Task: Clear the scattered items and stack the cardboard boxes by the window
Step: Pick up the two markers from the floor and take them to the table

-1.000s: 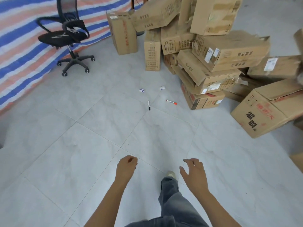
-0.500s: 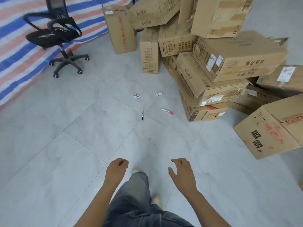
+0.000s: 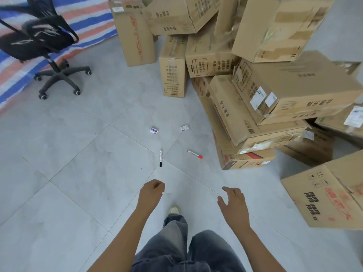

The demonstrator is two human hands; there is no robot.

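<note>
Two hands: left hand (image 3: pixel 152 193) curled into a fist, empty; right hand (image 3: pixel 233 205) with slack, parted fingers, empty.
Markers: black marker (image 3: pixel 160 158) on the floor (image 3: pixel 78 183) at 12 o'clock; red marker (image 3: pixel 194 154) at its 3 o'clock.
Packets: blue packet (image 3: pixel 154 130) and white packet (image 3: pixel 184 127), beyond the markers.
Cardboard boxes (image 3: pixel 294 91): jumbled pile, 1 o'clock.
Office chair (image 3: pixel 45 42): 10 o'clock.

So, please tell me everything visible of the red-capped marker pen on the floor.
The slim white marker pen with a red cap lies flat on the pale grey tiled floor, slanted, its cap end pointing toward the lowest brown cardboard box of the pile. The barrel looks like plastic, with print too blurred to read and a red tip at the other end. Only the floor touches it. It lies right of the black-capped white marker pen, apart from it.
</note>
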